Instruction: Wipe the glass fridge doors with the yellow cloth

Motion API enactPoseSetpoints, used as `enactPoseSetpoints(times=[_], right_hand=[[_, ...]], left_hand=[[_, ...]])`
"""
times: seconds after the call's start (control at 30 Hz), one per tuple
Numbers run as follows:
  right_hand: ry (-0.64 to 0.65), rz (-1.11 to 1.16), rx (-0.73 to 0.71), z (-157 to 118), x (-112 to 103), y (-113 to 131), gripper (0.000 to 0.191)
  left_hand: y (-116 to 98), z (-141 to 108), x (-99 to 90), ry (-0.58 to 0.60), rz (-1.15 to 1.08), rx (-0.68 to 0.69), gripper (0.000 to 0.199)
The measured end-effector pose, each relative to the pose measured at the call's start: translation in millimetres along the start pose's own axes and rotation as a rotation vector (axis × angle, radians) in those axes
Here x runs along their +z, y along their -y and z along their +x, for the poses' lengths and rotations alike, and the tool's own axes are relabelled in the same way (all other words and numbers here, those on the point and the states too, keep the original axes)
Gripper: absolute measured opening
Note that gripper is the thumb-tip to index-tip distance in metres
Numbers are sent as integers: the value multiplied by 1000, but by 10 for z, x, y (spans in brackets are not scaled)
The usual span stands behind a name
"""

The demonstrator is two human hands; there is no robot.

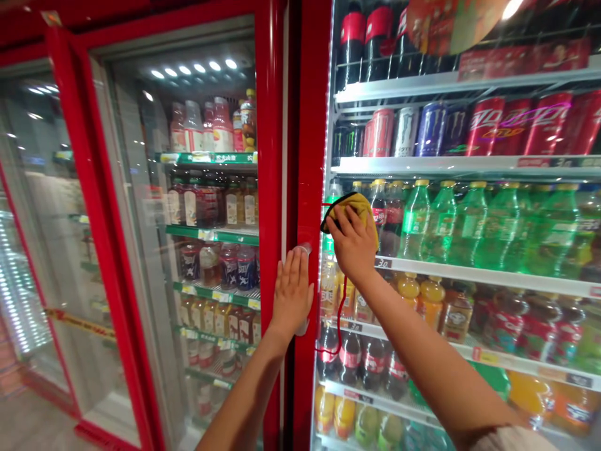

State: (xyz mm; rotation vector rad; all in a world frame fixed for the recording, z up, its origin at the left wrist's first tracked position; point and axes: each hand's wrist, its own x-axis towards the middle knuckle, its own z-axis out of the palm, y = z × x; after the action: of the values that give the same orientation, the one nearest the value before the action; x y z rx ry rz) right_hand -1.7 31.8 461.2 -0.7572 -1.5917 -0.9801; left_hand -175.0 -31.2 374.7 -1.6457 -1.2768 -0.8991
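Cloth (pixel 361 202), yellow and black-edged, bunches under gripping right hand (pixel 353 245); left hand (pixel 290 293) lies flat, unclenched

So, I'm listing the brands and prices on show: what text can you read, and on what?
"3.0": dark price tag on the shelf edge below the green bottles.
"农夫山泉", seemingly: green shelf strip below the pink bottles.
Too small or blurred: lettering on the red cans, bottle labels, most other tags, yellow tape.
Yellow cloth: none visible.
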Motion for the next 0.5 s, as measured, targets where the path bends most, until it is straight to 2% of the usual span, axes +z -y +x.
enactPoseSetpoints(times=[0.1,0.23,0.3,0.43,0.5], right_hand=[[53,46,-112,8,106,161,40],[134,82,-347,1,143,116,33],[147,95,-364,130,162,56,29],[147,95,-297,457,214,38,28],[167,101,-296,493,214,65,30]], left_hand=[[-19,0,17,-6,-7,-8,89],[-38,-10,42,-24,-17,-12,88],[-41,-16,55,-28,-9,-10,88],[-45,-25,68,-28,6,-17,87],[-48,-31,63,-24,13,-16,86]])
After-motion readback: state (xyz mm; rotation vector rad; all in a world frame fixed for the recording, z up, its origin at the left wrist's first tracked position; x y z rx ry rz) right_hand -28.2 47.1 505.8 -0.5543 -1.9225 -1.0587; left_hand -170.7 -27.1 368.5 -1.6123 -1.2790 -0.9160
